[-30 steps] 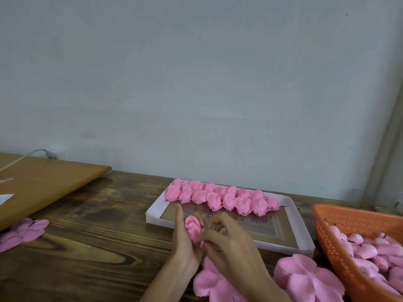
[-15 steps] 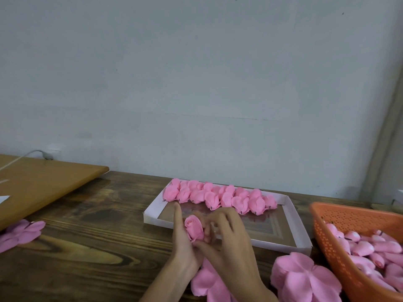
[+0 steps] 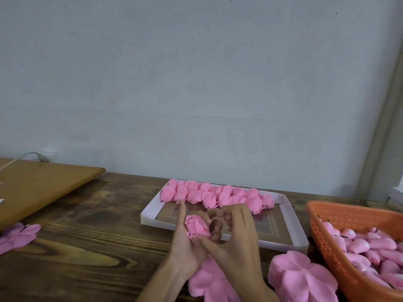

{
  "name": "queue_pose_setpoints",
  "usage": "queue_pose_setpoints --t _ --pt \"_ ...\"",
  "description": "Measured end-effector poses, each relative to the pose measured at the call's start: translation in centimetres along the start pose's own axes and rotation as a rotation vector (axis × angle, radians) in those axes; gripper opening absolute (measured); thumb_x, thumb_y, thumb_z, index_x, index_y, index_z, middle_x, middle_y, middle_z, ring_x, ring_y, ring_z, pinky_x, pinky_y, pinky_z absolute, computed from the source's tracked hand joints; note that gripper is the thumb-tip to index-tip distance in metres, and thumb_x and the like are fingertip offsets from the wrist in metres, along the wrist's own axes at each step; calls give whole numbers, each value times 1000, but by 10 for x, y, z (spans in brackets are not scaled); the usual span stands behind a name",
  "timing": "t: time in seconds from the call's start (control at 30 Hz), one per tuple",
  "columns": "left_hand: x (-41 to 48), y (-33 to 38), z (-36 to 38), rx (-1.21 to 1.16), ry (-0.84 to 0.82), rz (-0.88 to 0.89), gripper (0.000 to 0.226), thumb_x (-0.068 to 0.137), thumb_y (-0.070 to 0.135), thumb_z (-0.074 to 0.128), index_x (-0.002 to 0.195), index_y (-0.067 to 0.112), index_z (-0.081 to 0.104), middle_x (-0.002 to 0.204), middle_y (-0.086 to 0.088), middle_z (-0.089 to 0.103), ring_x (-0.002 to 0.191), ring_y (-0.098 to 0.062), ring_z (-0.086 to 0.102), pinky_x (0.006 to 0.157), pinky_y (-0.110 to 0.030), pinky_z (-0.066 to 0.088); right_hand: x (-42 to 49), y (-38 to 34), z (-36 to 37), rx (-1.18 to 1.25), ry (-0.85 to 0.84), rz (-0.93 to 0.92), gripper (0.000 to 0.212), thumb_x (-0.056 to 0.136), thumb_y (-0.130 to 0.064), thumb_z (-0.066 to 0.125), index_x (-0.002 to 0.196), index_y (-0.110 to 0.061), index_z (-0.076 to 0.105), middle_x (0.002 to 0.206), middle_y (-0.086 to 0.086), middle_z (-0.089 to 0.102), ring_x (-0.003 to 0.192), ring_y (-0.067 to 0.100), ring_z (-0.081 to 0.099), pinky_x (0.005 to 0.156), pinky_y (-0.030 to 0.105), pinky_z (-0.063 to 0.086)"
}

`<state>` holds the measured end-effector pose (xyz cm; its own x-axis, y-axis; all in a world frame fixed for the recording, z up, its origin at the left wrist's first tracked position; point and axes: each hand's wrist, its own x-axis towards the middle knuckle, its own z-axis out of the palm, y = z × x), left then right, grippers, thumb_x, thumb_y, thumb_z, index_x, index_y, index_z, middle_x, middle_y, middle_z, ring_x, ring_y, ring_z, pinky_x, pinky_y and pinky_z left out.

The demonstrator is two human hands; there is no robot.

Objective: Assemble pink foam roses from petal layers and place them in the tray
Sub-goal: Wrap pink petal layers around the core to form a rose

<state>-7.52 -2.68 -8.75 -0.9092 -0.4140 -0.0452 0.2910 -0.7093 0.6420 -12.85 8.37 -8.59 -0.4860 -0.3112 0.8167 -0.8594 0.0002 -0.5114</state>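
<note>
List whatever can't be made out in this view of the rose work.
All in the head view:
1. The base of the rose, covered by fingers of the left hand and right hand.
2. The petal layer beneath them, partly under the wrists and cut by the bottom edge.
3. The orange basket, cut by the right edge, so its contents can't be counted.
4. The finished roses in the tray overlap and blur, so no exact count.

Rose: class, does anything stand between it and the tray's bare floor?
Nothing visible does. The left hand and right hand hold the rose at the tray's near wall; finished roses fill only its far row.
</note>
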Motion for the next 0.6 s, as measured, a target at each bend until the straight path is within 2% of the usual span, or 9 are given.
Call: queue_pose_setpoints --t 0.1,0.17,0.23,0.37,0.5,0.6 --pt "2 -1 -1 -55 -13 -24 68 92 69 55 76 2 58 83 -18 64 75 -31 66 78 -41 52 0 0 1 10 -3 -37 46 60 -50 88 90 -43 54 101 -22 49 92 5 58 74 7 42" --pt "3 -2 -2 -81 -41 -22 69 91 69 57 70 3 59 83 -17 64 76 -29 64 77 -40 44 -1 1 1 6 -4 -55 40 62 -49 88 84 -39 56 99 -16 48 91 5 58 72 6 43" --pt "5 -2 -4 -71 -52 -7 68 90 68 58 68 4 62 82 -16 66 75 -29 64 75 -40 44 -3 2 2 7 -7 -66 35 64 -48 88 79 -31 60 99 -16 47 91 5 58 71 7 45" --pt "5 -3 -4 -53 -109 -7 67 86 68 61 64 5 67 78 -18 68 71 -32 70 64 -38 59 -4 1 4 -38 -20 -87 24 68 -40 83 75 -26 64 98 -18 43 87 15 59 64 30 55" --pt "5 -3 -6 -61 -157 -26 69 91 66 56 83 1 78 85 -21 72 78 -34 75 66 -40 62 -4 -1 3 -40 -14 -90 24 70 -43 83 71 -24 69 94 -14 45 85 19 60 58 34 54" --pt "6 -3 -7 -29 -156 -37 69 94 65 53 93 0 78 89 -20 72 81 -34 75 70 -41 63 -3 0 1 -59 -17 -105 28 70 -49 84 69 -26 68 92 -12 47 78 17 57 55 34 52"
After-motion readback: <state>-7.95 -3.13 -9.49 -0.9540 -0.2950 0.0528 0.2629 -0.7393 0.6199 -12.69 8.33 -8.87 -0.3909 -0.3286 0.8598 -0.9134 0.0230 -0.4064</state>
